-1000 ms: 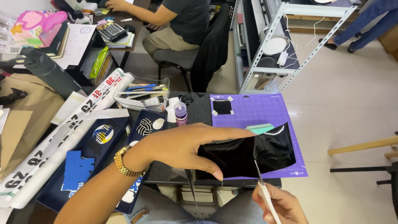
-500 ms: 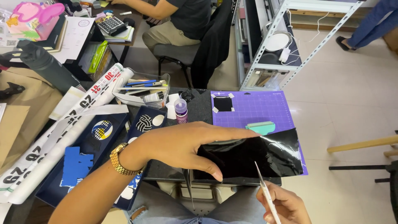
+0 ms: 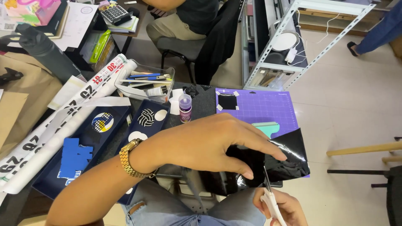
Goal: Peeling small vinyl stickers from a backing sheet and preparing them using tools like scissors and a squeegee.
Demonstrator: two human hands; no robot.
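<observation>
Where left hand (image 3: 209,142) presses: glossy black sheet (image 3: 289,157).

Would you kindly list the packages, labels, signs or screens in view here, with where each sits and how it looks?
Banner roll: left on the table, long white roll with black and red printing.
Glue bottle: table centre, beyond the left hand, small, purple cap, dark label.
Calculator: far desk, top left, dark with grey keys and a small screen.
Pink box: top left corner, bright pink with coloured pictures.
</observation>
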